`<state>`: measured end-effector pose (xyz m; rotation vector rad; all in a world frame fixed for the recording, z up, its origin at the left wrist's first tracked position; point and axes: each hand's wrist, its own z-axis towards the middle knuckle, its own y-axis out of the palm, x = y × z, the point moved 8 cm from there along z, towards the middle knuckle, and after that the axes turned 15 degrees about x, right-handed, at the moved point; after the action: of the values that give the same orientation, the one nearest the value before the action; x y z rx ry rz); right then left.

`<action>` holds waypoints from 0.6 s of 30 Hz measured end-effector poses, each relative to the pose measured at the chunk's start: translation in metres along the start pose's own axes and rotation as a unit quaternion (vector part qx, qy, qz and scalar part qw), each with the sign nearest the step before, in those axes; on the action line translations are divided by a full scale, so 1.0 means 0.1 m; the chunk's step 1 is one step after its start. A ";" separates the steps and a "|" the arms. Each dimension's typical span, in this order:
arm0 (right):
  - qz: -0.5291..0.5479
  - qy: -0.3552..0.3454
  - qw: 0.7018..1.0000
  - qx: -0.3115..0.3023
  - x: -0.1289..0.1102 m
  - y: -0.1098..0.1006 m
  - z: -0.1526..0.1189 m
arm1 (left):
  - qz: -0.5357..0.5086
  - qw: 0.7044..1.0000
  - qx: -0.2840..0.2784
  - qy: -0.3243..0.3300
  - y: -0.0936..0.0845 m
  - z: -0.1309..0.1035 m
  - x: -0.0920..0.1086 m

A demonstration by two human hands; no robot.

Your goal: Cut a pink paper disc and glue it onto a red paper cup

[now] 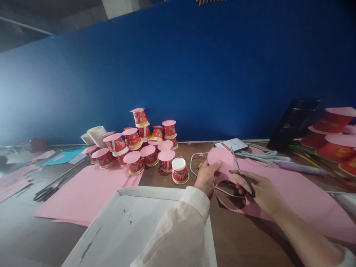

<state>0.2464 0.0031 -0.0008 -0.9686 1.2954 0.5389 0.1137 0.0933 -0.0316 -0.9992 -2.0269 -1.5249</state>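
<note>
My left hand point(208, 177) pinches a round piece of pink paper point(221, 157) between thumb and fingers, above the table. Black-handled scissors point(241, 177) are gripped in my right hand point(263, 191), their blades pointing up along the right edge of the round piece. Below and to the right spreads a larger pink sheet point(289, 185) with a curved gap cut out near its left end. Just left of my left hand stands an upside-down red paper cup point(180, 171) with a bare white base on top. Whether the round piece is fully apart from the sheet I cannot tell.
Several red cups topped with pink discs point(133, 159) stand in a cluster, some stacked. A white tray point(130, 218) lies in front, pink sheets point(83, 193) and other scissors point(51, 191) to its left. Cables point(258, 154), a black bottle point(292, 124) and more cups point(336, 144) are at right.
</note>
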 end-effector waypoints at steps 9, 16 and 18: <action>-0.003 -0.004 1.000 0.006 0.00 0.00 0.01 | 0.015 1.000 -0.015 0.001 0.01 -0.01 -0.02; -0.010 -0.010 1.000 0.006 0.00 0.00 0.03 | 0.015 1.000 -0.011 -0.004 0.00 0.00 -0.03; -0.013 -0.011 1.000 0.004 0.02 -0.01 0.04 | 0.018 1.000 -0.010 -0.002 0.00 0.00 -0.03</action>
<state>0.2494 0.0054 -0.0025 -0.9689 1.2623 0.5221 0.1155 0.0922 -0.0338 -1.0422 -1.9886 -1.5287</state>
